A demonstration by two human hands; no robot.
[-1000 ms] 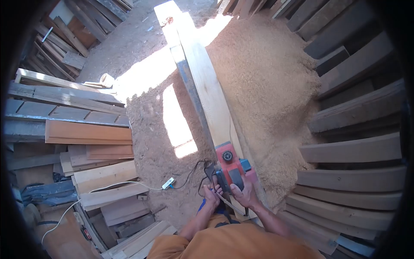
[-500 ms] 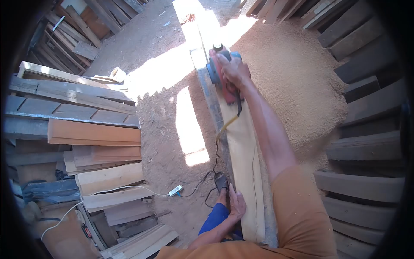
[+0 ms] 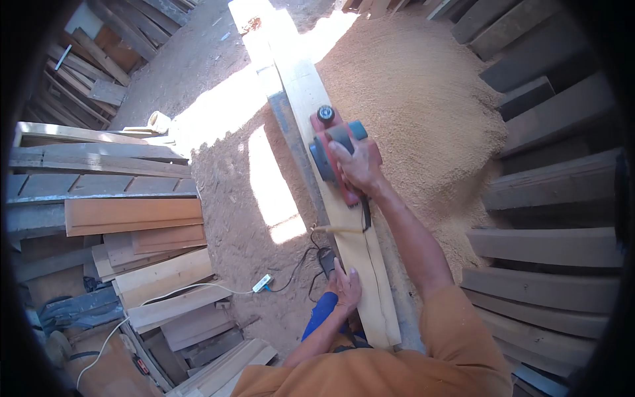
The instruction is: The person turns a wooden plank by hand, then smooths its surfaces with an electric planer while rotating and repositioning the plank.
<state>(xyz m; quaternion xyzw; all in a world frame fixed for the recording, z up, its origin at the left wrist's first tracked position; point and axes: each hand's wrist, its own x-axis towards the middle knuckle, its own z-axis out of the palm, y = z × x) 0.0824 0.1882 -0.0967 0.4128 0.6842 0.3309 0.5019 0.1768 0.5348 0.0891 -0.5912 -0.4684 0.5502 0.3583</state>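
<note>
A red electric planer [image 3: 333, 155] with grey and teal parts sits on a long pale board [image 3: 362, 264]. My right hand [image 3: 359, 163] is closed around its rear handle, arm stretched forward. A round black knob [image 3: 325, 114] tops its front. From its back runs a dark power cord, with a yellowish section [image 3: 336, 229] lying across the board. At the board's left edge, near my body, my left hand [image 3: 346, 286] lies with its fingers extended, apparently touching the edge. A long crack runs lengthwise through the board's near part.
Sawdust and shavings [image 3: 423, 99] are heaped right of the board. A white socket block [image 3: 262, 284] with a cable lies on the ground to the left. Stacked planks [image 3: 139, 215] line the left side, and dark timber [image 3: 549, 192] lines the right. My foot is beside the board.
The planer and my right hand have come back along the board toward my body. My left hand stays at the board's edge. The whole view has shifted slightly.
</note>
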